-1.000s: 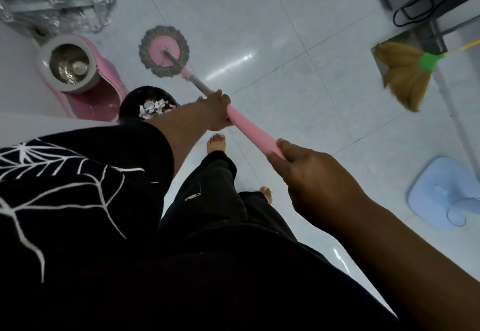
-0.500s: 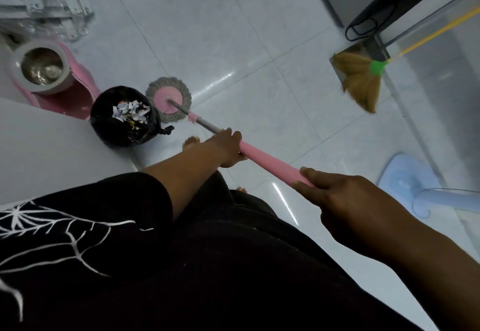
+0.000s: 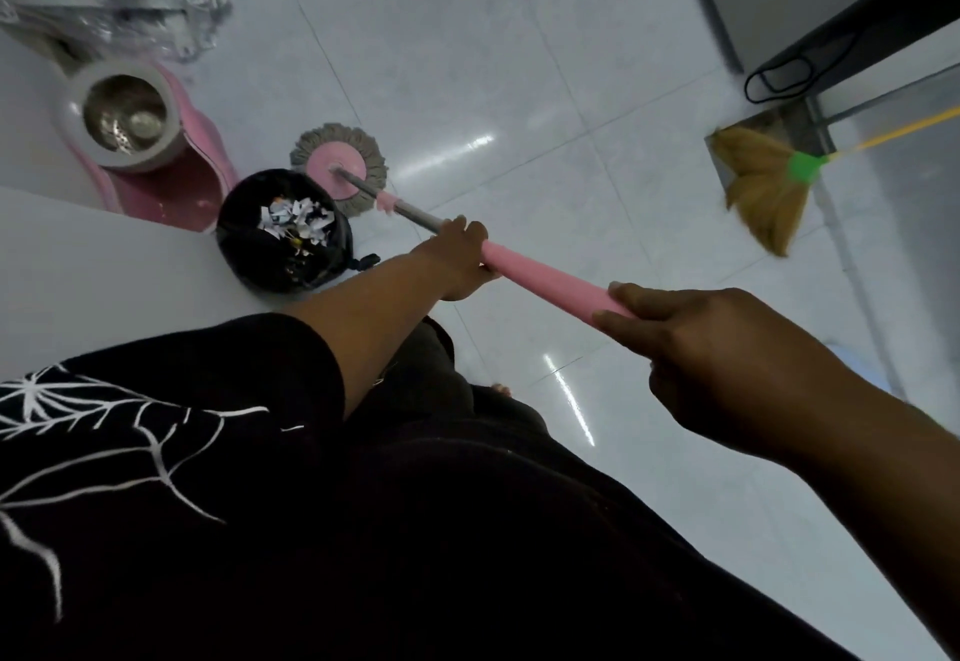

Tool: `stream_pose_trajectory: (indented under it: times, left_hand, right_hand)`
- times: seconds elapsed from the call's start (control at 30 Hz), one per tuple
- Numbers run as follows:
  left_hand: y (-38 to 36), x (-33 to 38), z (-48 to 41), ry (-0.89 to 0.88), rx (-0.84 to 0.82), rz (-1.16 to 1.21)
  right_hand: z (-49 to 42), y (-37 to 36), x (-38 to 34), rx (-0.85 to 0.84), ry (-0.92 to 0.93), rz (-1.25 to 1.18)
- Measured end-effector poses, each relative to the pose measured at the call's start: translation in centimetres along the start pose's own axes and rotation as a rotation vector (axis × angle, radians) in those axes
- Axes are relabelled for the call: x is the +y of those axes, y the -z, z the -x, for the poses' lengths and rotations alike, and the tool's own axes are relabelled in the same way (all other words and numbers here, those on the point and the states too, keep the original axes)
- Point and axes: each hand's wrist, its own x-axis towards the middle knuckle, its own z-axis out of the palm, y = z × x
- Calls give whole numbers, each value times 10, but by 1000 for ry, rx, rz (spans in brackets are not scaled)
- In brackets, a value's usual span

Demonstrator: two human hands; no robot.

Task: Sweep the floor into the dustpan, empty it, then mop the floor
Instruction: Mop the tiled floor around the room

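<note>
A spin mop with a round grey-fringed pink head (image 3: pixel 340 168) lies flat on the white tiled floor (image 3: pixel 498 63), right beside the black bin. Its pink handle (image 3: pixel 540 278) runs down to the right. My left hand (image 3: pixel 460 255) grips the handle where pink meets the grey metal shaft. My right hand (image 3: pixel 722 364) grips the handle's near end. A straw broom (image 3: pixel 761 187) with a green collar and yellow stick leans at the right wall.
A black bin (image 3: pixel 283 234) holding shredded paper stands left of the mop head. Behind it is a pink mop bucket (image 3: pixel 156 161) with a steel spinner. A white surface (image 3: pixel 78 265) fills the left. A black cable (image 3: pixel 795 68) loops at the far right.
The mop head slid from open floor near the bucket back toward me, up against the bin. Both hands kept their hold on the handle. The blue dustpan at right is out of view now.
</note>
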Motion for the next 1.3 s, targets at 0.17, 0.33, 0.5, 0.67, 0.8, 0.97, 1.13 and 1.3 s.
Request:
stream_pose_trajectory:
  times: [0.17,0.33,0.5,0.67,0.8,0.97,1.13,1.3]
  left_hand:
    - [46,-40,-18,11,62,39]
    - [76,-94,-35,25,49,56]
    - [86,-145,-44,99,34,-11]
    - [100,-163,-51,164,42,-47]
    - [90,-141,-50,216,35,63]
    - [46,-75,-35,117,16,104]
    - [-19,27,-29,18,-49,82]
    - [-78,120,-23,-111,-166,-28]
  right_hand:
    - [-61,31,-8,-18,-1,3]
    - [-118,25,-40,5,-50,-27]
    - [-157,7,-72,30,-53,-59]
    - [-180,5,-79,112,-77,-63]
    - [-161,1,-74,163,-126,-82]
    - [-84,-11,-64,116,-195,-143]
    - [20,-37,-43,71,-389,-172]
    - [110,-69,-34,103,-592,-237]
